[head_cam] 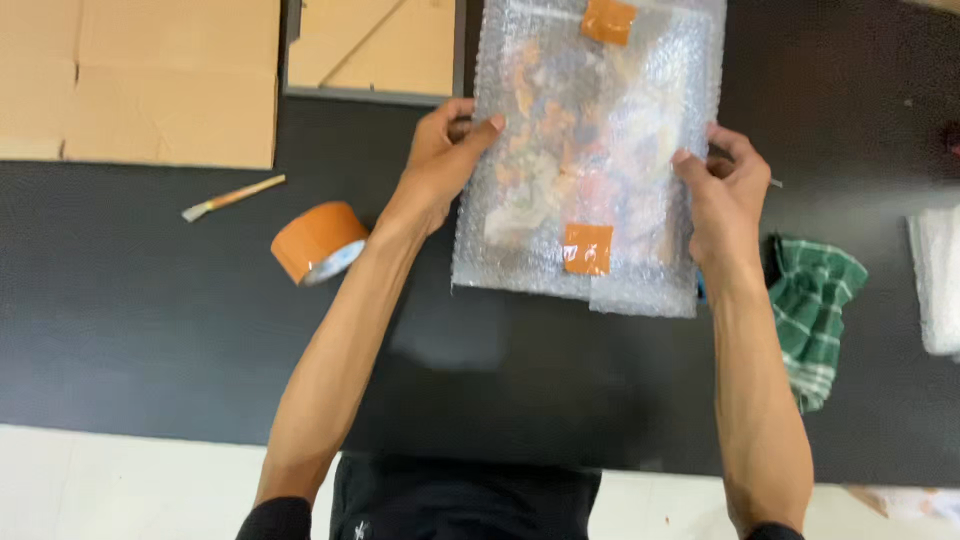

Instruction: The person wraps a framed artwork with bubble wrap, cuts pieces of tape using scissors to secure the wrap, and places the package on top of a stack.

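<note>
Bubble wrap covers the flat parcel [590,150] that both hands hold up over the black table [150,330]. The left hand [440,160] pinches its left edge, thumb on top. The right hand [722,195] grips its right edge, fingers curled behind. Two orange tape squares stick on the wrap, one up high [608,20], one down low [587,248]. Something colourful sits inside, but the bubbles blur it. The parcel's top is cut off. Left of the arms lies an orange tape roll [318,243] and a small brush [232,197]. Brown cardboard [140,80] lies further up. A green checked cloth [815,320] lies by the right arm. White wrap [938,280] peeks in at the edge.
</note>
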